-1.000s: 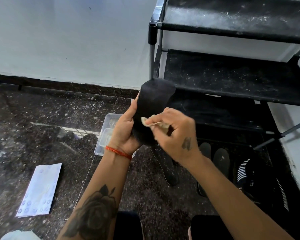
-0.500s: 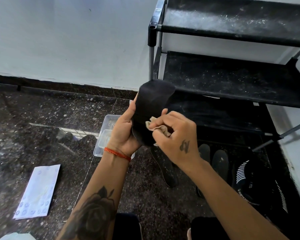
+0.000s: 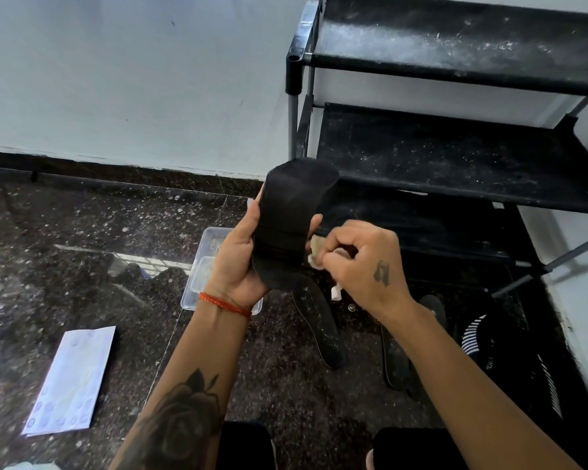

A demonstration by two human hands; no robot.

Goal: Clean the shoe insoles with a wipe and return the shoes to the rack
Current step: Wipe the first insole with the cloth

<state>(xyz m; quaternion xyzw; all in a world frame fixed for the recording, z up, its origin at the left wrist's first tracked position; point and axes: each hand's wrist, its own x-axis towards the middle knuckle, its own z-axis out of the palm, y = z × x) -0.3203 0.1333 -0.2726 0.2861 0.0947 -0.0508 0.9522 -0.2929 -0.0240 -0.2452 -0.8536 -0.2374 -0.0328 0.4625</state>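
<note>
1. My left hand [image 3: 241, 256] grips the insole [image 3: 291, 228] upright, thumb on one edge and fingertips round the other, in front of the rack [image 3: 455, 157].
2. My right hand [image 3: 360, 262] is curled round a crumpled wipe [image 3: 316, 254], pinching it just beside the insole's right edge.
3. Risk, as I judge it: the insole is floppy and held only low down, so a hard rub could fold it or slide it from my grip to the floor [image 3: 82, 239].
4. The wipe looks bunched small; it could smear dirt, not lift it.
5. Two more insoles [image 3: 323, 330] lie on the floor below, shoes [image 3: 489, 337] to their right; a dropped one would land among them.
</note>
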